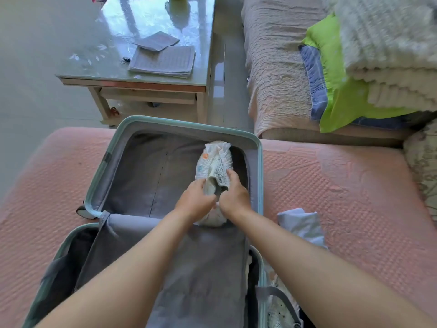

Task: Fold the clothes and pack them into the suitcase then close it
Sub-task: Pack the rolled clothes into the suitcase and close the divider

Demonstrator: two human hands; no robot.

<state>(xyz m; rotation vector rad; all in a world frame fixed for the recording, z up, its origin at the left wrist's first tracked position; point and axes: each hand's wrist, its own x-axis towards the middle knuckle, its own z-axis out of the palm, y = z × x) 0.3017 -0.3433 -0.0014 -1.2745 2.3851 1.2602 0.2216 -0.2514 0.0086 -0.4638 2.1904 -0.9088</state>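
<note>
Pink waffle-textured cover [343, 185] forms the working surface, with an open suitcase [165, 120] lying on it.

1. Left hand [195, 201]: I see the fingers curled round the near end of a white ribbed garment [214, 162].
2. Right hand [234, 197]: just beside the left, thumb and fingers pinching the same end of the garment from the other side.
3. Garment: a bunched roll lying in the far half of the suitcase, against its right wall, with its far end near the far rim. It has small orange printed marks that I cannot read.
4. Suitcase: mint-green rim and grey lining. The far half is bare lining to the left of the garment, giving open room there. A grey divider flap [201, 268] covers the near half, under my forearms.
5. Pale blue folded cloth [303, 227]: on the cover just right of the suitcase rim, beside my right forearm.
6. Glass-topped table [132, 79]: beyond the suitcase, its near edge close to the cover. A stack of printed papers [163, 61] on it is too small to read.
7. Sofa [272, 67]: far right, bearing green cloth [335, 74] and a white blanket [387, 43].
</note>
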